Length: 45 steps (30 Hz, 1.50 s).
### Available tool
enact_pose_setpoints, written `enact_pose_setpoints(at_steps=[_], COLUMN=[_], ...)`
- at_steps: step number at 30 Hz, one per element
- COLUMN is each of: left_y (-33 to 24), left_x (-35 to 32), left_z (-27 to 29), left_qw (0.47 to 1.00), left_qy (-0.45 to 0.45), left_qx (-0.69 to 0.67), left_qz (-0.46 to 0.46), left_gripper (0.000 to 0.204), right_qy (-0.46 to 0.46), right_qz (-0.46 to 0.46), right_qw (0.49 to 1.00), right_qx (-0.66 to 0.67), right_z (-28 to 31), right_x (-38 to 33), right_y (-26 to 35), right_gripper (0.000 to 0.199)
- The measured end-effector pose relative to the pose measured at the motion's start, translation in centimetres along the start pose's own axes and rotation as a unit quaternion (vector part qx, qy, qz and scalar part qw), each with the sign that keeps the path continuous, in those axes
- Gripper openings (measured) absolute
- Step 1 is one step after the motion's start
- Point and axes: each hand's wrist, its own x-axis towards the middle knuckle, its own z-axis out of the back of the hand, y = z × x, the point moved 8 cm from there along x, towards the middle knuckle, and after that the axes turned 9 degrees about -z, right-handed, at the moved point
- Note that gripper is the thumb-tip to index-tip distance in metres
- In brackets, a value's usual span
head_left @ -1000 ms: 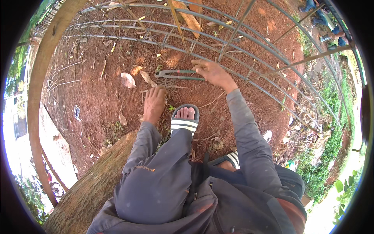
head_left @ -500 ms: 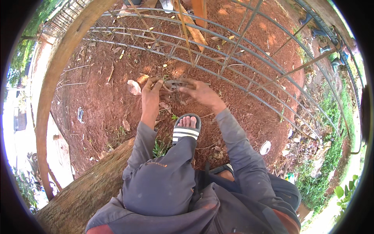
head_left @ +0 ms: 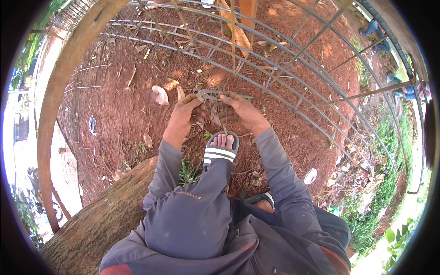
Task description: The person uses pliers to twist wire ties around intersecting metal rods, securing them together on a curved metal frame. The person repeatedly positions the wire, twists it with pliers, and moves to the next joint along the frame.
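My left hand [head_left: 187, 112] is closed, with thumb and fingers pinched together over the red soil. Facing it, my right hand [head_left: 241, 110] is closed too, its thumb pressed on the index finger. Between them are thin, dark wire strands [head_left: 211, 98], partly hidden by the fingers; some hang down between the hands. A slim grey metal piece [head_left: 240, 96] shows just beyond the right fingertips; its kind is not clear. Below the hands is my sandalled foot [head_left: 222, 145].
A long steel rebar cage [head_left: 261, 83] arcs across the ground beyond my hands. A wooden post [head_left: 55, 105] rises at left, a log [head_left: 105, 211] lies at lower left, and an orange wooden post [head_left: 248, 18] stands ahead. Another person's legs [head_left: 378, 34] show at far right.
My two hands have turned so the fingertips pinch closer together, and the strands between them show more plainly. The view has shifted slightly.
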Motion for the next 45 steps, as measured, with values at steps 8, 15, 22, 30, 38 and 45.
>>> enact_pose_setpoints(at_steps=[8,15,22,30,38,45], left_y=[-1.0,1.3,0.6,-5.3,-5.0,-6.1], left_x=[-1.4,-1.2,-1.6,-2.1,-0.6,-2.1], left_z=[-2.4,-4.0,-1.6,-3.9,-4.0,-4.8], left_qw=[0.996,0.988,0.924,0.987,0.987,0.991], left_qy=[0.045,0.108,0.17,0.006,-0.042,0.058], left_qx=[0.062,0.094,0.335,0.126,-0.083,0.012], left_qz=[0.034,0.053,0.077,-0.1,-0.131,-0.121], left_gripper=[0.034,0.031,0.024,0.057,0.04,0.027], right_qy=[-0.046,-0.144,-0.086,-0.148,-0.105,-0.155], right_qz=[0.042,0.17,0.159,0.271,0.441,0.285], right_qw=[0.998,0.957,0.983,0.94,0.79,0.938], right_qx=[-0.013,-0.186,-0.026,-0.143,-0.413,-0.119], right_z=[0.1,1.0,0.3,-0.2,-7.1,-2.3], right_x=[0.1,0.6,-0.9,-1.0,-4.8,-5.7], right_y=[0.6,2.1,3.3,4.3,5.7,8.1], right_gripper=[0.041,0.038,0.04,0.034,0.043,0.031])
